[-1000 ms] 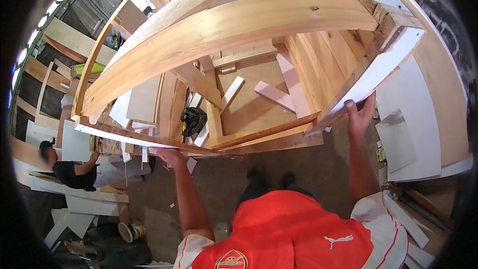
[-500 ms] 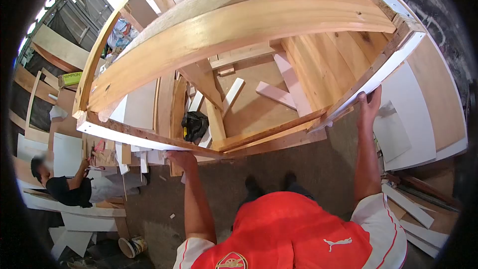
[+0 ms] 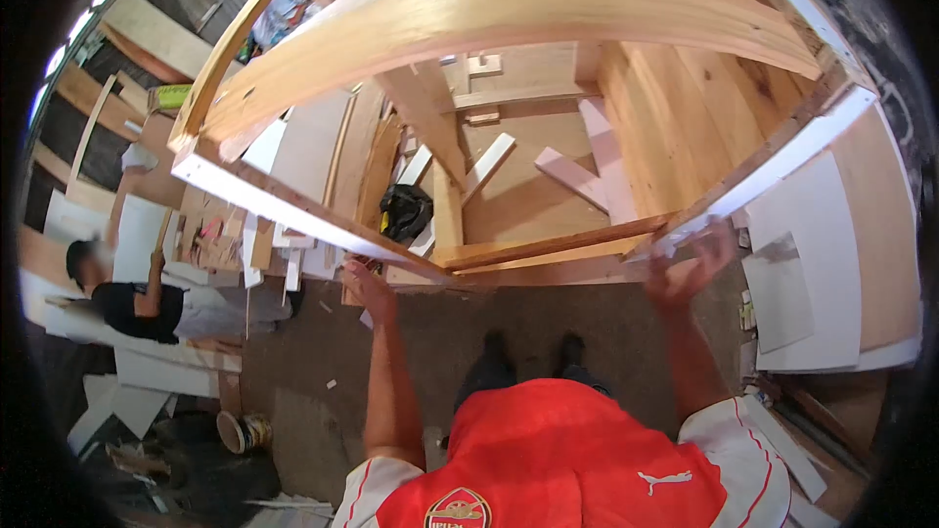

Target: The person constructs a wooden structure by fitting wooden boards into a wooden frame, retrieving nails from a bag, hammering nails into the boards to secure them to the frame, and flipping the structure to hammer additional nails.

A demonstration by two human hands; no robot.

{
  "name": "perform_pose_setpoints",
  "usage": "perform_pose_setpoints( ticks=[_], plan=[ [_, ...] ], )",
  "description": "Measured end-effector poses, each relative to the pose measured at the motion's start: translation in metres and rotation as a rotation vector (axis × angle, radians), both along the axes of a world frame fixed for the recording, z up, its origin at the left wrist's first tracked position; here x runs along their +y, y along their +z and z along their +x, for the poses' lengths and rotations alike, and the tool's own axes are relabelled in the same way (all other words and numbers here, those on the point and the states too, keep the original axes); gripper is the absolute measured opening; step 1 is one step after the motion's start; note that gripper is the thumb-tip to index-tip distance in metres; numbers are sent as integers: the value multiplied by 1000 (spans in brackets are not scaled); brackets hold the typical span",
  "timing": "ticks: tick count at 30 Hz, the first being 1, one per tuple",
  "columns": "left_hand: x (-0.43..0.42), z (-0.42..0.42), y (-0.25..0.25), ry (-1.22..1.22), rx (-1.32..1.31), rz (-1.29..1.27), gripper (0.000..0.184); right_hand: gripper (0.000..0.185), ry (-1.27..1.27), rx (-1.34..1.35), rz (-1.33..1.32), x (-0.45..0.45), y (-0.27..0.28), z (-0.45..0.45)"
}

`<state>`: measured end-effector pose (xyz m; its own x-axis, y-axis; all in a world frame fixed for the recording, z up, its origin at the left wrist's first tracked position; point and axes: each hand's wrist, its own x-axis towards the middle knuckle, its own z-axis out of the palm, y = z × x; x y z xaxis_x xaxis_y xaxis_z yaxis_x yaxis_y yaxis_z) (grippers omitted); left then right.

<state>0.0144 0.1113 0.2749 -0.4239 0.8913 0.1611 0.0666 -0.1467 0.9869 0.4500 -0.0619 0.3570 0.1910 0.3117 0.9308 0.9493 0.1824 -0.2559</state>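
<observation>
A large wooden frame [image 3: 509,24] with curved slats and white outer edges spans the view in front of me. My left hand [image 3: 370,288] is at the lower edge of its left white rail [image 3: 284,208], fingers loosely spread; whether they touch it is unclear. Near the lower end of the right white rail [image 3: 782,161], my right hand [image 3: 693,269] is blurred by motion, its fingers apart. Inside the frame's outline are white wood strips [image 3: 489,166], a pinkish strip [image 3: 572,179] and a black plastic bag [image 3: 406,212].
At the left, a person in a black shirt [image 3: 137,308] holds a thin wooden piece [image 3: 164,232]. White and wooden panels [image 3: 782,284] lie at the right. A bucket [image 3: 243,432] rests on its side on the floor at the lower left, with boards [image 3: 166,372] nearby.
The frame has shifted rightward in view, its left corner higher than half a second ago. My right hand has moved down and left and its fingers have spread; my left hand's grip has loosened.
</observation>
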Motion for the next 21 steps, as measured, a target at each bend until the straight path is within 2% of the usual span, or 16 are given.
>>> perform_pose_setpoints(
  ticks=[1,2,3,4,7,10,12,13,17,21],
  plan=[
    [-3,-9,-2,-9,45,-70,73,50,138,10,4,8,-8,-22],
    [-6,-14,-5,-25,53,-70,73,50,160,-24,-95,13,-6,-44],
    [-7,-20,-10,-66,101,15,56,50,180,-65,-192,19,-2,-68],
    [-6,-27,-6,-120,63,55,49,47,282,-34,-197,28,-7,-92],
    [15,-65,-24,-119,346,-190,44,40,565,-46,-256,53,-13,-165],
    [45,-115,-61,-94,799,-344,51,34,739,-106,-386,68,-31,-234],
    [55,-151,-104,-94,1137,-451,62,32,771,-140,-456,79,-47,-276],
    [59,-162,-115,-118,1189,-548,75,31,760,-151,-472,85,-54,-298],
    [66,-205,-155,-171,1208,-607,85,26,767,-128,-574,108,-38,-362],
    [84,-232,-169,-429,1016,-771,88,32,651,-55,-651,107,-30,-392]
  ],
)
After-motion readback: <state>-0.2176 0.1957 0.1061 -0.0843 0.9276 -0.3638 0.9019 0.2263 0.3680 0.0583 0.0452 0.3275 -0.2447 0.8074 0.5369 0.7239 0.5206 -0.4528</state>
